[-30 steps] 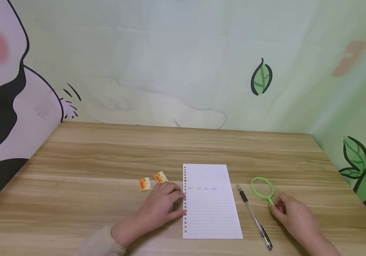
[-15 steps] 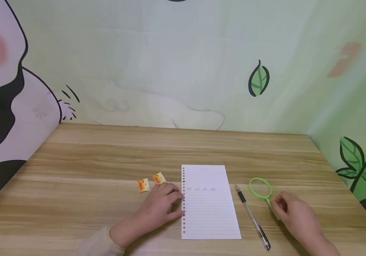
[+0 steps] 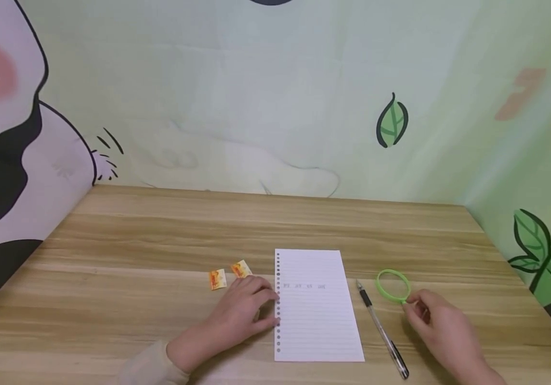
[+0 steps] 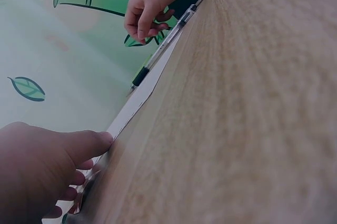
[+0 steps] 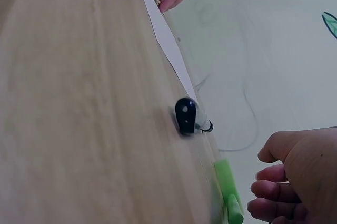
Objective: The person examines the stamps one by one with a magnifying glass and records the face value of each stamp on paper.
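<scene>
My left hand rests on the table with thumb and fingertips at the punched edge of a lined paper sheet, which bears a short row of faint writing. Right of the sheet lies a black-capped clear pen. A green magnifying glass lies beyond it. My right hand hovers over its handle with loosely curled fingers, hiding most of the handle in the head view. In the right wrist view, the green handle lies on the table, apart from the right hand.
Two small orange-and-cream packets lie left of the sheet, one partly behind my left hand. The wooden table meets a printed cloth backdrop at the back and sides.
My right hand shifts slightly off the magnifying glass handle, baring it half a second ago, then moves back over it. The left hand, sheet and pen stay put; the view tilts slightly.
</scene>
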Tool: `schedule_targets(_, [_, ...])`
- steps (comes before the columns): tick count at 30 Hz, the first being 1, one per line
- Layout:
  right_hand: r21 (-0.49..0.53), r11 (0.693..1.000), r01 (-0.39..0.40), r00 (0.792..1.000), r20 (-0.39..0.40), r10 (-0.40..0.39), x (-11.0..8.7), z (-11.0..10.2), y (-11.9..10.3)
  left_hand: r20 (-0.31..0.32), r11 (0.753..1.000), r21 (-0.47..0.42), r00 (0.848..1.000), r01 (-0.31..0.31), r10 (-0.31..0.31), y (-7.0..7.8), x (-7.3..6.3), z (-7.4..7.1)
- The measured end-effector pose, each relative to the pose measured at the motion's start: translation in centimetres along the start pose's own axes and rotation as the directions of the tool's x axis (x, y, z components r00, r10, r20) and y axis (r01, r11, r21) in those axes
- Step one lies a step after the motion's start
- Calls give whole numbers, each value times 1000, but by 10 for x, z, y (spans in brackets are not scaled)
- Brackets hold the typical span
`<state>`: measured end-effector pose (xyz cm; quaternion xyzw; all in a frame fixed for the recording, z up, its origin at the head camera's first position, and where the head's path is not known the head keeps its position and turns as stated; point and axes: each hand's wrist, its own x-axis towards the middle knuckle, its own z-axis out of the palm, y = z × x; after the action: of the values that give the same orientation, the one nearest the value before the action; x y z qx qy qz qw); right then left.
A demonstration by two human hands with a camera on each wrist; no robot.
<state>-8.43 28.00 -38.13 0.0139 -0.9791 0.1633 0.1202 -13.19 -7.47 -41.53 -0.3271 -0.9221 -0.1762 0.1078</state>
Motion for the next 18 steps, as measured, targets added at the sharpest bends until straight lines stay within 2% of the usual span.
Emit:
schedule_targets(6, [53, 998, 38, 999, -20, -37, -1, 2, -6, -11, 1000, -5, 1000, -1, 1, 0, 0, 1])
schedule_targets(18, [119, 990, 73, 996, 48, -79, -5, 12, -16, -21, 1000, 0, 1000, -14, 14, 0, 0, 0])
